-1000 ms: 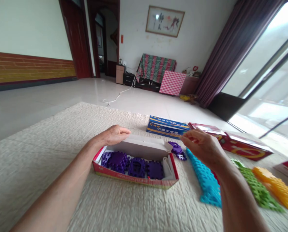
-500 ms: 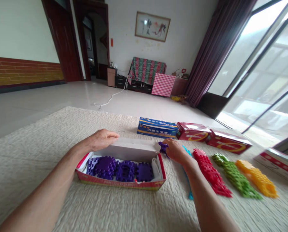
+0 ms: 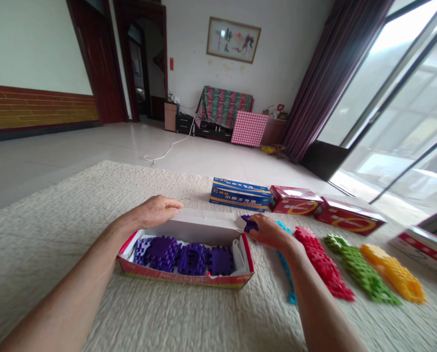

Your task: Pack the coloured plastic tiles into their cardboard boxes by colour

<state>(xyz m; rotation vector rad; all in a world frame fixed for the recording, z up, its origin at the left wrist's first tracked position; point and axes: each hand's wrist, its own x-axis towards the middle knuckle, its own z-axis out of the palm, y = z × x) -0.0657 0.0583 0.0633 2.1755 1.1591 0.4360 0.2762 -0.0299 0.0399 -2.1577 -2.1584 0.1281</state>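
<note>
Fingers of the right hand (image 3: 271,233) are closed on a small purple plastic puzzle piece (image 3: 248,223), just outside the right end of the long red cardboard box (image 3: 185,278) — its long axis runs left to right. The left hand (image 3: 154,211) rests curled over the box's white raised flap (image 3: 203,226), far end.

left hand (image 3: 154,211) on box flap (image 3: 203,226) | right hand (image 3: 271,232) on purple piece (image 3: 248,223)
</note>
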